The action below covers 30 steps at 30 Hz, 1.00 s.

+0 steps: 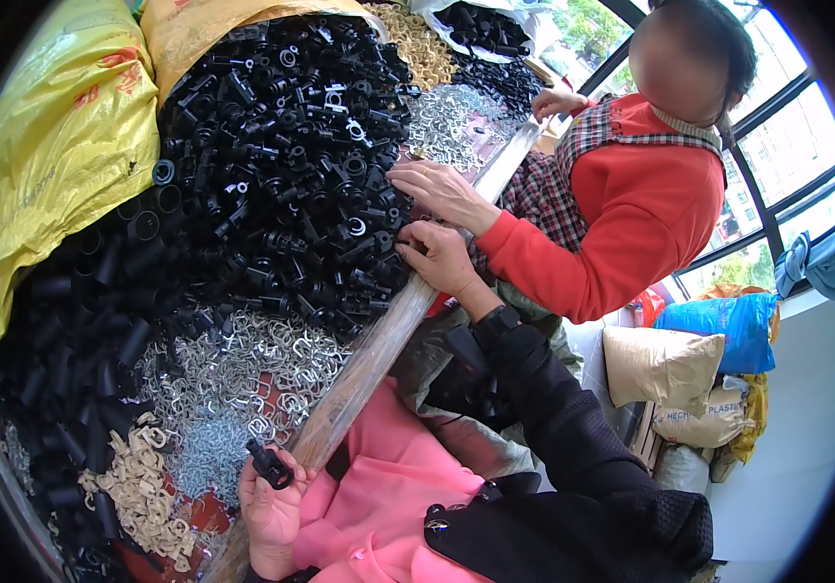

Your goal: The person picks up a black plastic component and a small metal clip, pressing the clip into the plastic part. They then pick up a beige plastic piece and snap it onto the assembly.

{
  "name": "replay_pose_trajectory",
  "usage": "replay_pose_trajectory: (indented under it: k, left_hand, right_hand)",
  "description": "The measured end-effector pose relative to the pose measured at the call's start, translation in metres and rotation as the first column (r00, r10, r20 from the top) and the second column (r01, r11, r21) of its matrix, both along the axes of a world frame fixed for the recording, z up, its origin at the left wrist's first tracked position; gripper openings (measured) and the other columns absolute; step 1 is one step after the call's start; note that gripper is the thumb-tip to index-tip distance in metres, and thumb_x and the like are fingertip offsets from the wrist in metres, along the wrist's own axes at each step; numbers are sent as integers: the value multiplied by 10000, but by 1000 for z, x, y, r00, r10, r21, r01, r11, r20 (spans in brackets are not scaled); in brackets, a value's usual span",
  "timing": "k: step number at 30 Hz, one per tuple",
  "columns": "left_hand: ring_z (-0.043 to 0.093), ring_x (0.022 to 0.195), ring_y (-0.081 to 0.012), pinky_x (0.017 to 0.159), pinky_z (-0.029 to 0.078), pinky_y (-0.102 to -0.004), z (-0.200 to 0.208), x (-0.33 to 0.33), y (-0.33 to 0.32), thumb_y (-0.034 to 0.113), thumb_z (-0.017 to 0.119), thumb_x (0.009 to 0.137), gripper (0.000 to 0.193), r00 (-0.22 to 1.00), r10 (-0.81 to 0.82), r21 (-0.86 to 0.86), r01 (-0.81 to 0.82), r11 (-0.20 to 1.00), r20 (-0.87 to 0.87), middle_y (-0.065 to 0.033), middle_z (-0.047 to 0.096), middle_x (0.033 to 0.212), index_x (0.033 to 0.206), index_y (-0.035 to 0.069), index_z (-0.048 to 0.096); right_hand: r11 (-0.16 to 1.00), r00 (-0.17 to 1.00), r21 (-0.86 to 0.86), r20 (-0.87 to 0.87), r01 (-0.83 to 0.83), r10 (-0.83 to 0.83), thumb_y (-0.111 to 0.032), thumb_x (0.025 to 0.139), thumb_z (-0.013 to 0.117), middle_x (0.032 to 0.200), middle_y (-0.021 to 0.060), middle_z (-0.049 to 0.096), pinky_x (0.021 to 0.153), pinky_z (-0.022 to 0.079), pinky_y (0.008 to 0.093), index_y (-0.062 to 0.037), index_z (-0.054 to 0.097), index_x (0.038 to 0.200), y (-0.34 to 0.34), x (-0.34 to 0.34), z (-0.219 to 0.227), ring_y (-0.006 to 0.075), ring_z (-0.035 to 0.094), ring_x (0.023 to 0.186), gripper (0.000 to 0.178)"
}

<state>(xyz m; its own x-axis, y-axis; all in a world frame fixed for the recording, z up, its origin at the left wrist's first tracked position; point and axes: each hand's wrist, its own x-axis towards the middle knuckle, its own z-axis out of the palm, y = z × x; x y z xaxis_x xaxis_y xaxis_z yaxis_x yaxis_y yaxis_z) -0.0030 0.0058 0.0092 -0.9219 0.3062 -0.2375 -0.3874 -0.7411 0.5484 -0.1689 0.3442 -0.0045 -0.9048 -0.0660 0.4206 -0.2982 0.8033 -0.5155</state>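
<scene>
My left hand (270, 515) is at the bottom, near the wooden board. Its thumb and fingers pinch a black plastic fitting (271, 466) with a round ring at one end and a narrow stem at the other. Farther off, my right hand (442, 257) reaches over the board to the edge of a large heap of black plastic fittings (272, 165). Its fingers are curled in at the heap, and what they grip is hidden. A co-worker's hand (446, 191) lies just beyond mine, over the same heap.
A long wooden board (369, 369) edges the work surface. Heaps of silver metal clips (242, 369), small bluish screws (213, 452), beige plastic pieces (145, 486) and black tubes (77, 360) lie left. A yellow sack (58, 185) stands far left; filled sacks (665, 364) stand right.
</scene>
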Motion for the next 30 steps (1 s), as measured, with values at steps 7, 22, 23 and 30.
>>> replay_pose_trajectory:
  k: [7, 22, 23, 30]
  left_hand:
    - [490, 809, -191, 767, 429, -392, -1, 0, 0, 219, 566, 787, 416, 1000, -17, 6, 17, 1000, -11, -93, 469, 988, 1126, 45, 400]
    - [505, 824, -213, 790, 442, -411, 1, 2, 1, 204, 556, 793, 389, 1000, 20, 24, -20, 999, 16, -124, 481, 963, 1111, 20, 430]
    - [505, 824, -213, 790, 442, -411, 0, 1, 1, 204, 556, 793, 389, 1000, 21, 26, -21, 999, 12, -124, 481, 963, 1111, 20, 430]
    - [486, 830, -188, 767, 429, -393, -1, -3, -1, 223, 537, 804, 398, 1000, -29, -3, 29, 1000, -11, -83, 470, 1002, 1136, 54, 395]
  right_hand:
    - [1000, 1000, -7, -2, -19, 19, -126, 677, 604, 607, 76, 502, 555, 407, 319, -55, 533, 747, 0, 0, 1, 230, 517, 591, 123]
    - [996, 998, 83, -69, 9, -4, -126, 703, 550, 755, 58, 500, 671, 381, 345, -90, 531, 793, 1, 3, 0, 262, 497, 716, 99]
    - [997, 998, 74, -63, 9, -4, -107, 699, 548, 754, 65, 500, 668, 382, 335, -81, 532, 801, 2, 2, 0, 258, 502, 726, 106]
    - [997, 995, 72, -97, 24, -17, -93, 654, 520, 780, 50, 493, 647, 360, 325, -109, 532, 787, 3, -1, -3, 241, 493, 718, 134]
